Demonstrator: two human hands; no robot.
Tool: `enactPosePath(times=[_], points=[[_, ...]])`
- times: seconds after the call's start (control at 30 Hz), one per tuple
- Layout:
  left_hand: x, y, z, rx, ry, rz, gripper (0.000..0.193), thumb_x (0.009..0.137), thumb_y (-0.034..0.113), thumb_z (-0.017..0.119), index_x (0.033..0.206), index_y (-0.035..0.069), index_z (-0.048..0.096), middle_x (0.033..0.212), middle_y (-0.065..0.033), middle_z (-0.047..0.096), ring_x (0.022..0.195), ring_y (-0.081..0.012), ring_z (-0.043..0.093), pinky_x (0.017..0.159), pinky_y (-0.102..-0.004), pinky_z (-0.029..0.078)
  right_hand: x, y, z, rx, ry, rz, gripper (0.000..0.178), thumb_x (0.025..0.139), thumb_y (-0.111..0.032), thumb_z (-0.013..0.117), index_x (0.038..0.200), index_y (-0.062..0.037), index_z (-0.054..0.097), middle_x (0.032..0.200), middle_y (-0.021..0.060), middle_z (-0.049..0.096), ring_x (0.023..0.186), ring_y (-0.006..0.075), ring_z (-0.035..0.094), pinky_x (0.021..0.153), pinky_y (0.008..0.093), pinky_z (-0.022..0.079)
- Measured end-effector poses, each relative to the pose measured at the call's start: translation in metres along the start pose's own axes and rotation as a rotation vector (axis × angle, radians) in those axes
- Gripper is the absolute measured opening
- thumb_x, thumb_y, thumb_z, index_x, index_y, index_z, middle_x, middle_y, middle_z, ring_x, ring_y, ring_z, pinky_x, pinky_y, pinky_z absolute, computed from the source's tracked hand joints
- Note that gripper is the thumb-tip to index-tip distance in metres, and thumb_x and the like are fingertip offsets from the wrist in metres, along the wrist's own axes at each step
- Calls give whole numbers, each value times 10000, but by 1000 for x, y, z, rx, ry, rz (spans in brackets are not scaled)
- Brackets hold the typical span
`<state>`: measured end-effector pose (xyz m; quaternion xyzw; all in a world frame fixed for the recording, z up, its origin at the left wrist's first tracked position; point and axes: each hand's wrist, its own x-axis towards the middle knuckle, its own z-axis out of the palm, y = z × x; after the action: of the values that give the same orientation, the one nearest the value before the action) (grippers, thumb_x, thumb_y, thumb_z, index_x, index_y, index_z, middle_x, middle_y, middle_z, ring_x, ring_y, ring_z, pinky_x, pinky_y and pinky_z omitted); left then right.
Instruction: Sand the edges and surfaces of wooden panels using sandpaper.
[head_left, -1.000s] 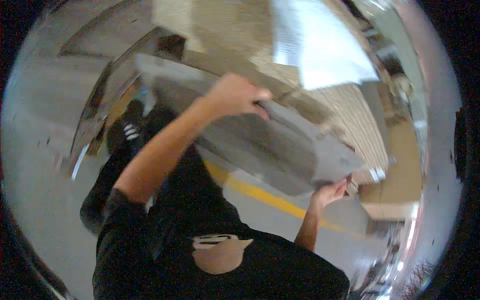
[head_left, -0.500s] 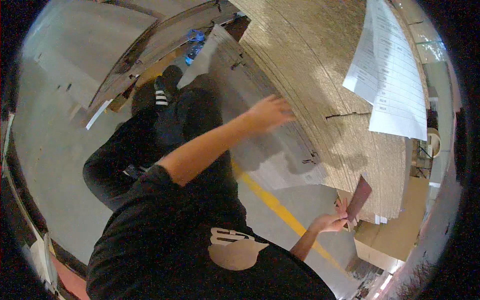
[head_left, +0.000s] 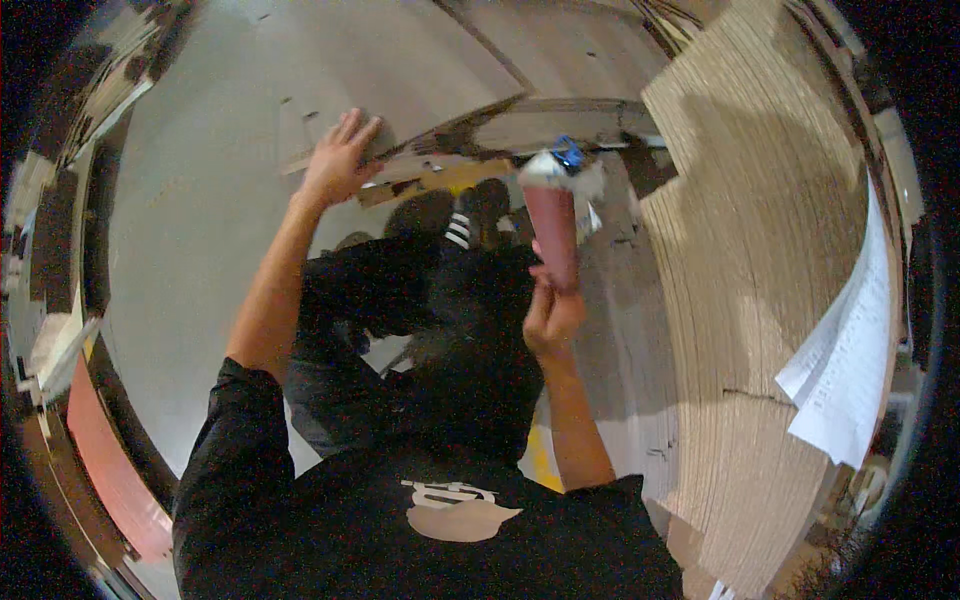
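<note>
In my right hand is a flat, reddish-brown strip. It points up and away from me, with my fingers closed on its lower end. The strip's kind does not show clearly. My left hand is stretched forward with its fingers apart, beside the near corner of a large brownish-grey board. Whether the fingertips touch the board, I cannot tell. Nothing shows in that hand.
To my right stands a tall stack of tan sheets, with printed papers hanging over its far-right side. A blue plastic object lies ahead, near my shoes. Reddish board edges the left side.
My view has swung left. My left hand has moved from beside the sheet stack over to the board. My right hand has carried the reddish-brown strip from the stack's near corner to in front of me.
</note>
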<state>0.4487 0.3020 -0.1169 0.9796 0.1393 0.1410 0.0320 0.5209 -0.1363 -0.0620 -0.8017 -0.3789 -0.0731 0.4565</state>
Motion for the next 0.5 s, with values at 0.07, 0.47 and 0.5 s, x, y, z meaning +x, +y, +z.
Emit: enactPosePath(times=[0.07,0.47,0.5], points=[[-1,40,-14,10,22,16,853,820,407,732,1546,172,350,1593,-224,294,1460,-421,297,1166,-481,318,39,6,34,-15,31,-78,257,943,-67,601,1177,36,627,1180,239,677,1021,340,684,873,359,518],[-28,66,-47,199,-6,67,627,896,122,617,1484,118,399,1498,-198,463,1280,-358,559,1043,-438,490,181,-10,170,-233,-407,-613,407,830,-159,693,1175,26,585,1162,261,638,1127,454,573,1056,507,428],[-30,68,-54,165,-50,45,572,864,133,637,1412,89,477,1412,-187,537,1212,-350,599,974,-438,523,182,-9,174,-291,-436,-585,321,827,-144,658,1117,-11,619,1181,245,636,1141,406,598,1134,536,330]])
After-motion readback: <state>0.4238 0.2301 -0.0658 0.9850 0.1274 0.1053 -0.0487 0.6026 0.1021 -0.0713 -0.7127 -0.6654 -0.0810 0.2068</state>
